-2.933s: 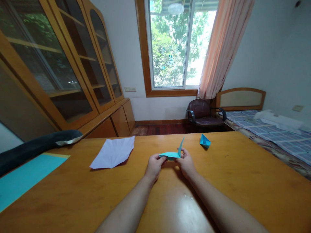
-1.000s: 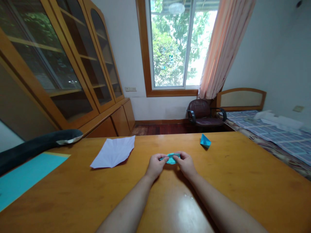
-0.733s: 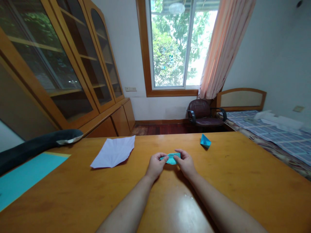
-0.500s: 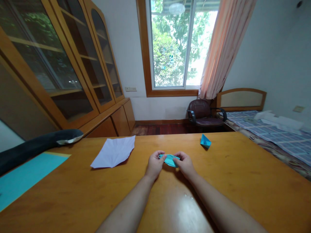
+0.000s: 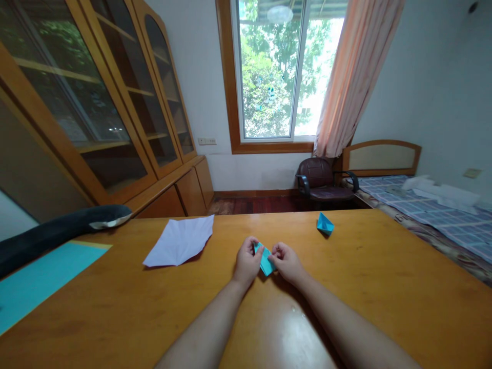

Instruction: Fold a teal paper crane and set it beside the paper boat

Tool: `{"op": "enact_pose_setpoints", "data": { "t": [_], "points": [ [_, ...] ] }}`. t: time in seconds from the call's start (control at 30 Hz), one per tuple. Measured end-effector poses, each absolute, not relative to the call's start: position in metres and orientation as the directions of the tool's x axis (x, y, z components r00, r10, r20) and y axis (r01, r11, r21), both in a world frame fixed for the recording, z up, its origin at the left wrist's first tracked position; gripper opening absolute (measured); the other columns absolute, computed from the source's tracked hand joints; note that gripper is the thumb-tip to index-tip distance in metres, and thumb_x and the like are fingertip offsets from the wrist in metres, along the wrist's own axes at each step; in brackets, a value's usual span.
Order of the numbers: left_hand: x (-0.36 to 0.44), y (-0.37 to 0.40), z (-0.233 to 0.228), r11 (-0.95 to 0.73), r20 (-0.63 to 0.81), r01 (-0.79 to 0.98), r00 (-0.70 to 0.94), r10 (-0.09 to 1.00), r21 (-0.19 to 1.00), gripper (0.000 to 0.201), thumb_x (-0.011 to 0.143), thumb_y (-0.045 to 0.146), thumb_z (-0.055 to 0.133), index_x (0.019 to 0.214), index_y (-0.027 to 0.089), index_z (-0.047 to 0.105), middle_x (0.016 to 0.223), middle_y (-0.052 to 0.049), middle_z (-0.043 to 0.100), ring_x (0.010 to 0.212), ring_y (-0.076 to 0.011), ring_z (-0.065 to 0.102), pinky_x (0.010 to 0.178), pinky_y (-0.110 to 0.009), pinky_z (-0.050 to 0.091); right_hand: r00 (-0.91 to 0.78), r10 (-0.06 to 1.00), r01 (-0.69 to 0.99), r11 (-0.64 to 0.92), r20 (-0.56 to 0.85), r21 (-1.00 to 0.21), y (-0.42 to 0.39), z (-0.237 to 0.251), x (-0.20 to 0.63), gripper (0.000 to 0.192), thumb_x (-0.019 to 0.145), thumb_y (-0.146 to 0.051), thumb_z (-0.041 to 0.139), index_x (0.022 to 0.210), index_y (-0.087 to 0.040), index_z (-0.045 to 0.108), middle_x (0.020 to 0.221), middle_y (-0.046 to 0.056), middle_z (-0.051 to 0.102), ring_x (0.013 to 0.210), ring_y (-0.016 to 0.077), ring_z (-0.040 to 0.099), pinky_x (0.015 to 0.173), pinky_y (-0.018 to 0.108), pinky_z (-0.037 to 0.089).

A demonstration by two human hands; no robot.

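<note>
**Fingers (image 5: 279, 247) of both hands on one small turquoise folded paper (image 5: 266, 264)**

We note the grip first. Our left hand (image 5: 246, 263) pinches the paper along its upper left part, thumb laid across the near face. Our right hand (image 5: 289, 264) has its thumb and curled fingertips at the right edge, closed on it lightly, as far as we can judge. The paper sits between the two hands, in front of us and over the tabletop (image 5: 126, 320), slanted, one corner pointing down towards us. What looks like stacked layers shows at the lower edge; the far side is behind our fingers, so we cannot tell how the folds run there.

For good handling, we would let the left hand do the steadying and the right do the fine work. Layers should be lined up at the corner before any pressure goes on. A crease is best run from one end outward with a thumb, firm but not hard, since thin paper may buckle or slip.

Nearby on the tabletop: a creased white sheet (image 5: 180, 241) to the left, a blue folded piece (image 5: 325, 225) to the far right, both well apart from our hands.
</note>
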State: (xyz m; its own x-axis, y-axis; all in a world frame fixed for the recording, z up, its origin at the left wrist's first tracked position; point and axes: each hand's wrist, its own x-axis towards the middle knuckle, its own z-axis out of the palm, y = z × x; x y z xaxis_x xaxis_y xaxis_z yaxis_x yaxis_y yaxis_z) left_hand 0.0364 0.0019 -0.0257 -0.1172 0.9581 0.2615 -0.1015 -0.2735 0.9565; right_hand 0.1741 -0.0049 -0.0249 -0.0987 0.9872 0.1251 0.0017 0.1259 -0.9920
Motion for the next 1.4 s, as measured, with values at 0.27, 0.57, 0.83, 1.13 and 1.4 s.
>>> {"op": "enact_pose_setpoints", "data": {
  "t": [0.27, 0.57, 0.83, 1.13, 1.4],
  "points": [
    [0.044, -0.006, -0.03, -0.2, 0.213, -0.161, 0.065, 0.975, 0.966, 0.047, 0.079, 0.03, 0.065, 0.116, 0.019, 0.039, 0.092, -0.006, 0.065, 0.078, -0.0164, 0.064, 0.07, -0.027, 0.05, 0.072, 0.986, -0.112, 0.155, 0.148, -0.981, -0.001, -0.025, 0.175, 0.029, 0.064, -0.038, 0.067, 0.085, -0.021, 0.056, 0.048, -0.01, 0.047, 0.044, 0.0096, 0.04, 0.046, 0.022, 0.034],
    [0.045, -0.008, -0.021, -0.212, 0.222, -0.143, 0.058, 0.973, 0.967, 0.031, 0.079, 0.034, 0.064, 0.103, 0.016, 0.054, 0.096, -0.009, 0.066, 0.085, -0.0182, 0.064, 0.075, -0.028, 0.051, 0.034, 0.99, -0.142, 0.142, 0.139, -0.98, -0.001, -0.026, 0.173, 0.04, 0.064, -0.037, 0.066, 0.098, -0.017, 0.062, 0.055, -0.005, 0.058, 0.049, 0.0112, 0.049, 0.05, 0.024, 0.041],
    [0.044, -0.006, -0.023, -0.192, 0.214, -0.22, 0.08, 0.974, 0.956, 0.044, 0.081, 0.036, 0.062, 0.117, 0.015, 0.047, 0.098, -0.009, 0.068, 0.082, -0.0179, 0.065, 0.071, -0.027, 0.05, -0.008, 0.986, -0.15, 0.162, 0.165, -0.975, 0.0, -0.028, 0.174, 0.04, 0.067, -0.037, 0.067, 0.1, -0.016, 0.062, 0.057, -0.004, 0.06, 0.049, 0.0107, 0.05, 0.051, 0.024, 0.042],
    [0.044, -0.005, -0.024, -0.18, 0.207, -0.243, 0.092, 0.974, 0.953, 0.054, 0.08, 0.037, 0.064, 0.127, 0.014, 0.05, 0.112, -0.012, 0.066, 0.092, -0.0182, 0.065, 0.078, -0.027, 0.051, -0.022, 0.983, -0.169, 0.174, 0.181, -0.97, 0.001, -0.031, 0.174, 0.041, 0.067, -0.037, 0.068, 0.102, -0.017, 0.063, 0.066, -0.001, 0.065, 0.056, 0.0128, 0.056, 0.056, 0.026, 0.046],
    [0.041, -0.002, -0.026, -0.175, 0.196, -0.22, 0.079, 0.977, 0.96, 0.05, 0.077, 0.036, 0.066, 0.122, 0.014, 0.059, 0.121, -0.012, 0.064, 0.105, -0.0222, 0.062, 0.091, -0.033, 0.049, -0.009, 0.982, -0.143, 0.185, 0.188, -0.972, 0.0, -0.031, 0.175, 0.038, 0.066, -0.037, 0.069, 0.098, -0.017, 0.065, 0.064, -0.002, 0.064, 0.054, 0.0115, 0.053, 0.054, 0.024, 0.045]
  ]
}}
